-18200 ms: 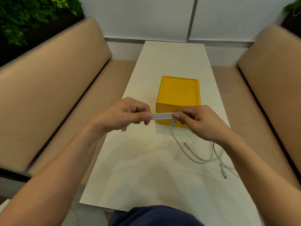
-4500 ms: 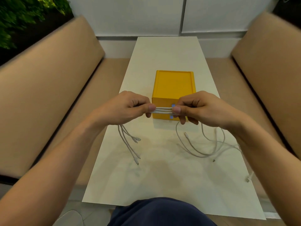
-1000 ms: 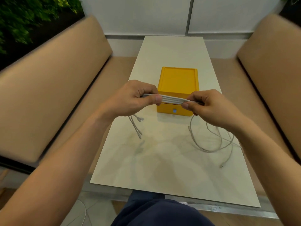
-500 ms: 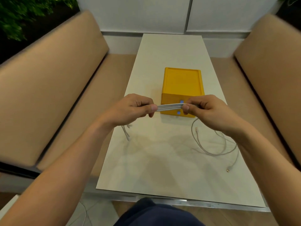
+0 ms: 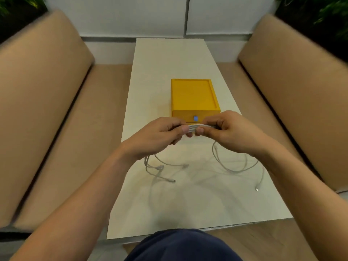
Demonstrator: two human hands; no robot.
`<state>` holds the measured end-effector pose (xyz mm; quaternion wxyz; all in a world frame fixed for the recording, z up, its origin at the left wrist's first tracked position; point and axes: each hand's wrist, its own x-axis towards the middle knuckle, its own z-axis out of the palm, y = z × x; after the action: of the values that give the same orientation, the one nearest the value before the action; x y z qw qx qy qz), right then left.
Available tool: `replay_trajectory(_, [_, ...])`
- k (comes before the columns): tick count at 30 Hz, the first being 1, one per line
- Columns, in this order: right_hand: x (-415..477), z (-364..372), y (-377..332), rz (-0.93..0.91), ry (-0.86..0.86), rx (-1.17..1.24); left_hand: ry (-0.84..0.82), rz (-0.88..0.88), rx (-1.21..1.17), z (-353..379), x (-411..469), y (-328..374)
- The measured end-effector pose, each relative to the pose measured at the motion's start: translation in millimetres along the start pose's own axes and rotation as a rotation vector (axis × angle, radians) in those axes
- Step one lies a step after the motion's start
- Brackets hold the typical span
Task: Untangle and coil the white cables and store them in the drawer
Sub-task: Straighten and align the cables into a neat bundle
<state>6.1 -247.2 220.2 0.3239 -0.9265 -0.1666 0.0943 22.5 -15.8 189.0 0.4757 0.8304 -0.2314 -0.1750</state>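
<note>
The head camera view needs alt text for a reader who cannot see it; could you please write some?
A left hand and a right hand pinch a bunch of white cables between them above a white table, loose ends trailing onto it. A yellow drawer box stands behind; tan benches flank the table.

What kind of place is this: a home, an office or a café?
Probably a café or lounge booth, though I cannot be sure: tan padded benches face each other across a narrow white table, with green plants behind their backrests.
</note>
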Motion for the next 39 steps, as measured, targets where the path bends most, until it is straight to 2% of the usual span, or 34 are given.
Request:
replay_trajectory(5, [-7.9, -16.3, 4.0, 0.104, -0.102, 0.234, 0.031, 0.129, 0.269, -18.5, 13.7, 16.3])
replay_trajectory(8, [-8.0, -12.6, 6.7, 0.085, -0.068, 0.314, 0.031, 0.145, 0.295, -21.5, 17.2, 15.3])
replay_trajectory(13, [-6.4, -0.9, 1.0, 0.109, -0.074, 0.158, 0.069, 0.157, 0.278, -23.1, 13.0, 4.9])
replay_trajectory(18, [-2.4, 6.6, -5.5, 0.062, -0.147, 0.138, 0.124, 0.206, 0.302, -30.6, 6.1, -0.8])
replay_trajectory(22, [-1.1, 1.4, -0.8, -0.002, -0.046, 0.039, 0.137, 0.191, 0.299, -32.8, 2.4, -2.3])
replay_trajectory(27, [2.8, -4.5, 10.6, -0.051, -0.045, -0.002, 0.176, 0.197, 0.382, -28.2, 6.1, 6.5])
replay_trajectory(33, [6.1, -21.6, 33.5, 0.009, -0.117, -0.254, 0.218, 0.145, 0.433, -12.3, 17.0, 14.3])
replay_trajectory(36, [-0.8, -35.2, 45.6, -0.007, -0.166, -0.190, 0.253, 0.092, 0.398, -4.0, 21.8, 15.3])
replay_trajectory(39, [-7.7, -44.5, 57.5, -0.070, -0.093, 0.002, 0.315, 0.079, 0.337, 3.5, 24.0, 17.3])
